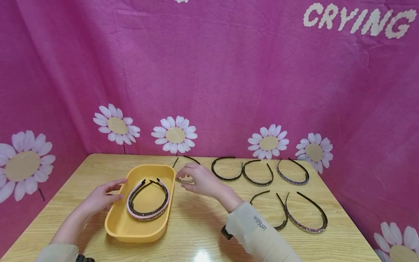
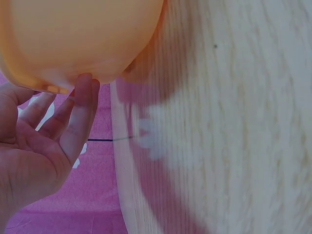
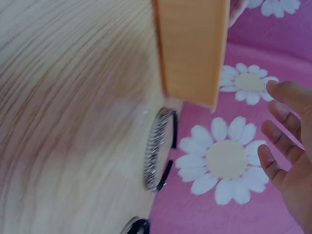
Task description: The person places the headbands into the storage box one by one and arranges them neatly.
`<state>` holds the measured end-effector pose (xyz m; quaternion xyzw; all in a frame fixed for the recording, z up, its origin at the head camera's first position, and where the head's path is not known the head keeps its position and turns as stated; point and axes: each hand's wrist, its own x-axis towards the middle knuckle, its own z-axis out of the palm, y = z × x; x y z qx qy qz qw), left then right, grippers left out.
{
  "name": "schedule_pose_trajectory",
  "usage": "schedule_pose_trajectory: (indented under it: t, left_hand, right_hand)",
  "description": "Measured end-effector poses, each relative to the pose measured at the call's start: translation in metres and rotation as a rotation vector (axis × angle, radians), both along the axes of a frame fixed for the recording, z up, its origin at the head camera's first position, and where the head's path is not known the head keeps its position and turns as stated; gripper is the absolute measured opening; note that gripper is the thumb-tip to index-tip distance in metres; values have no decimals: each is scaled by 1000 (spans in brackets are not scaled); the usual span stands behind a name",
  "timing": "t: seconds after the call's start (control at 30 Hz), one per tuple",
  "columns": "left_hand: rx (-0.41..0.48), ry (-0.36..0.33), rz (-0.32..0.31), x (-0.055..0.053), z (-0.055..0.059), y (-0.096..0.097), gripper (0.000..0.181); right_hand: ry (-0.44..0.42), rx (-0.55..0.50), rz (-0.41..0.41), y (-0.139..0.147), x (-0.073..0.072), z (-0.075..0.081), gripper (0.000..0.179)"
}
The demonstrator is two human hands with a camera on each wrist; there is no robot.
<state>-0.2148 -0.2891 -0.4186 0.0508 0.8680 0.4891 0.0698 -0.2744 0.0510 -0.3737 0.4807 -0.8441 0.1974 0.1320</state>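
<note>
Closest to me are the person's two pale sleeves, the left sleeve (image 1: pixel 57 253) low at the edge and the right sleeve (image 1: pixel 258 233), with lettering on it, reaching across the wooden table (image 1: pixel 343 236). The left hand (image 1: pixel 96 198) rests against the outer side of a yellow tub (image 1: pixel 140 238), its fingers extended and loose, fingertips touching near the rim. Inside the tub lie several headbands nested together; I can make out a pink headband (image 1: pixel 128 204) and a dark headband (image 1: pixel 145 213), but the overlap makes them hard to count.

On the right half of the table, two more sit side by side: a black headband (image 1: pixel 281 226), partly hidden by the sleeve, and a glittery pinkish headband (image 1: pixel 308 229).

Farther back, just beyond the tub's right side, the right hand (image 1: pixel 201 180) hovers with its fingers parted and slightly bent, near a sparkly headband (image 3: pixel 155 148) on the table but apart from it. Along that far row come a plain dark headband (image 1: pixel 227 179), a beaded black headband (image 1: pixel 258 184) and a bluish glitter headband (image 1: pixel 293 182).

Behind everything hangs a magenta cloth (image 1: pixel 209 80) printed with white daisies and, high on the right, the word "CRYING".
</note>
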Motion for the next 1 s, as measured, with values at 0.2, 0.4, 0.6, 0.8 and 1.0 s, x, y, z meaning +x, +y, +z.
schedule_pose_trajectory:
  t: [0.2,0.4,0.6,0.8,1.0]
  left_hand:
    - [-2,6,-2,1,-1,-1,58]
    - [-1,3,-9,0,-1,-2,58]
    - [12,1,-7,-1,-1,-2,59]
    - [17,-9,-3,0,1,-1,59]
    - [20,-13,-3,2,2,0,59]
  right_hand:
    - [2,-7,-63,9,-8,-13,24]
    - [10,-8,-108,16,-18,-30,27]
    - [44,29,-143,22,-28,-45,31]
    - [20,59,-159,27,-35,-56,35]
    - [-8,81,-138,29,-40,-63,38]
